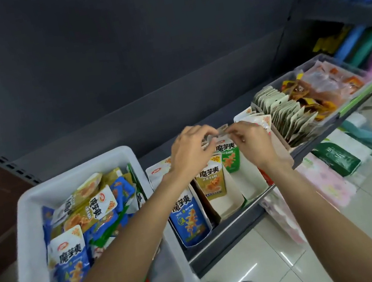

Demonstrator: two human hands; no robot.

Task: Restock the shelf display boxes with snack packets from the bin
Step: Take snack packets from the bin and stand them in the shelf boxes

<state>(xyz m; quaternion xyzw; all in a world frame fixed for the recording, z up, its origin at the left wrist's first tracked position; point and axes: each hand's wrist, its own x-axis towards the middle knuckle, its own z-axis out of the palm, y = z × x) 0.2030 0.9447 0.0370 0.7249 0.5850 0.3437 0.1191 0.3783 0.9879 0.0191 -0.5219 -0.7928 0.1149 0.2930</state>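
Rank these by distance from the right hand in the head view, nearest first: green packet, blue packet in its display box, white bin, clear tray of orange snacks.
From the right hand:
1. Green packet, just below-left of the hand.
2. Blue packet, lower left, at the shelf's front edge.
3. White bin at far left and clear tray at far right: too close to call.

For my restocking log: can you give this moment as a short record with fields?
bin: white bin, left on the shelf, holds mixed snack packets
left hand: left hand pinches the top of a packet
right hand: right hand pinches the same packet
display boxes: blue packet box, yellow packet box, green packet box
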